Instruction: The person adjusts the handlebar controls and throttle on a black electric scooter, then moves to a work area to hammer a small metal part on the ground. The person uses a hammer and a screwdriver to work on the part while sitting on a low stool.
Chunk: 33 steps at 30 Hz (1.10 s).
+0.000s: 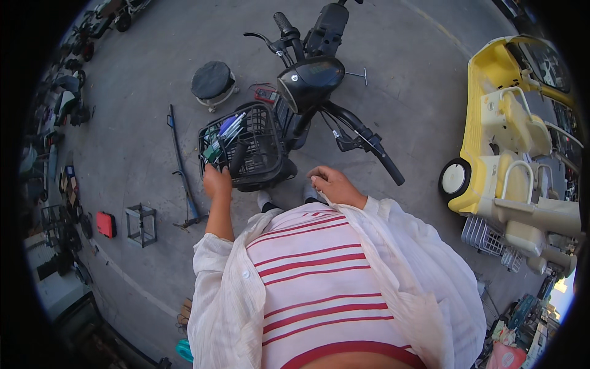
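A black wire basket (276,161) is fixed to the front of a two-wheeler with black handlebars (384,165) and a dark rounded headlight housing (310,83). Inside it lie several long silvery tools (233,127), a purple item (227,123) and a green item (212,151). My left hand (216,182) is closed at the basket's near left corner; its fingertips are partly hidden, so what they grip cannot be made out. To the right of the basket, my right hand (337,186) hovers in front of my body. Its fingers are loosely bent and apart, with nothing visible in them.
A round stool (212,82) and a red meter (265,95) stand beyond the basket. Left of it, a long metal bar (179,154), a metal frame (141,225) and a red case (106,224) rest on the floor. A yellow cart (485,135) stands at right.
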Each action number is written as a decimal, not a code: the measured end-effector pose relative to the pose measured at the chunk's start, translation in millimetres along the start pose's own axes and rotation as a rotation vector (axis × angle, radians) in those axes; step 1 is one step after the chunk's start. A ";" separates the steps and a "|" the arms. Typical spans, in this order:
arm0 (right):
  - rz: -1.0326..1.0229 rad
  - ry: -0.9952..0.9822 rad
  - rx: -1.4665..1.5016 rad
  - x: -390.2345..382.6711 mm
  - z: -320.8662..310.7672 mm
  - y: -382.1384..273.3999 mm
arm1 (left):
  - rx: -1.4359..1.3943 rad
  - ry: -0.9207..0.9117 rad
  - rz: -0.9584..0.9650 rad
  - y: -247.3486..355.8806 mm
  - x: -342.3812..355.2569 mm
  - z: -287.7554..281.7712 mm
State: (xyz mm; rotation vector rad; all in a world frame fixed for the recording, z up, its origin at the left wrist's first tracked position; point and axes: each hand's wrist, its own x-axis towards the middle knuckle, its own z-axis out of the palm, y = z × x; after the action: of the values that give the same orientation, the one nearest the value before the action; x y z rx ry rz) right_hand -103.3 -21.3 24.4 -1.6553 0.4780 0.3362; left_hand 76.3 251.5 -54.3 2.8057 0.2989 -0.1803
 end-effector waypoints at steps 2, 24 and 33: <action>-0.025 -0.017 0.008 2.6 -4.5 4.7 | -0.020 -0.004 -0.027 -3.4 -6.3 -0.9; -0.141 0.251 0.462 6.8 -66.7 46.5 | -0.012 -0.230 -0.219 -89.6 -124.1 29.9; -0.080 0.151 1.068 1.7 -63.8 26.7 | -0.052 -0.283 -0.237 -82.8 -133.4 28.3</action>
State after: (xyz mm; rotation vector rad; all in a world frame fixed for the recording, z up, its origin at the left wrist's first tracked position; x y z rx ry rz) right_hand -118.5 -87.1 9.4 -0.6513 0.5635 -0.1173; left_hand -74.3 294.7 -84.5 2.6414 0.5562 -0.6066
